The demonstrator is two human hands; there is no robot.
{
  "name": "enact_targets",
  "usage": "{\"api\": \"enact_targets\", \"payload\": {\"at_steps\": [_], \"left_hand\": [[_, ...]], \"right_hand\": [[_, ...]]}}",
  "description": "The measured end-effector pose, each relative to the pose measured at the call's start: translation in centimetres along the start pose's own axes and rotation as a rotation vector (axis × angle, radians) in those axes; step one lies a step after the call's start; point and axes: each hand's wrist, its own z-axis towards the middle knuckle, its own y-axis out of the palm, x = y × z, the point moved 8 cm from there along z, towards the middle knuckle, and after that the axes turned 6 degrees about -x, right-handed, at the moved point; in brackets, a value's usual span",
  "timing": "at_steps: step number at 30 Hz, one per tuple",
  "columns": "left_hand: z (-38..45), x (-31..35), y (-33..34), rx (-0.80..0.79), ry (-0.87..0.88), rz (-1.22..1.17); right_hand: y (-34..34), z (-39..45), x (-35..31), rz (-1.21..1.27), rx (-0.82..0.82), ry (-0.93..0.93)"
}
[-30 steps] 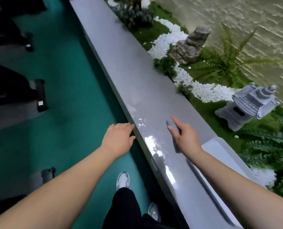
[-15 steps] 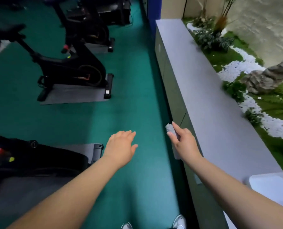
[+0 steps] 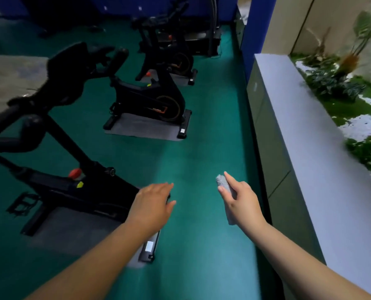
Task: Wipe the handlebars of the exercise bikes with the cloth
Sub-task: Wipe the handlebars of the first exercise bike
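My right hand (image 3: 240,202) holds a grey folded cloth (image 3: 222,183) out over the green floor, with part of the cloth hanging below the palm. My left hand (image 3: 152,204) is held out empty with fingers apart, above the base of the nearest black exercise bike (image 3: 56,180). That bike's handlebars (image 3: 72,70) rise at upper left, well away from both hands. A second bike (image 3: 150,100) stands behind it on a grey mat, and a third bike (image 3: 169,53) stands further back.
A long grey-topped cabinet (image 3: 305,148) runs along the right side, with a planted bed of greenery and white pebbles (image 3: 353,109) behind it. A blue pillar (image 3: 256,29) stands at the cabinet's far end. An aisle of green floor (image 3: 201,148) lies between the bikes and the cabinet.
The view has swung left from the cabinet top towards the bikes. My right hand lifted the cloth off the cabinet and now holds it over the floor; the left hand stays open.
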Motion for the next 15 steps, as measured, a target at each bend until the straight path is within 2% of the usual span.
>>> {"api": "enact_targets", "payload": {"at_steps": [8,15], "left_hand": [[-7.7,-7.1,-5.2,0.127,-0.193,-0.075],[-12.3,-12.3,-11.8,0.252,-0.187,-0.163]], "right_hand": [[6.0,-1.9,-9.6,0.056,-0.1,-0.184],[9.2,-2.8,-17.4,0.104,-0.069,-0.269]]}}
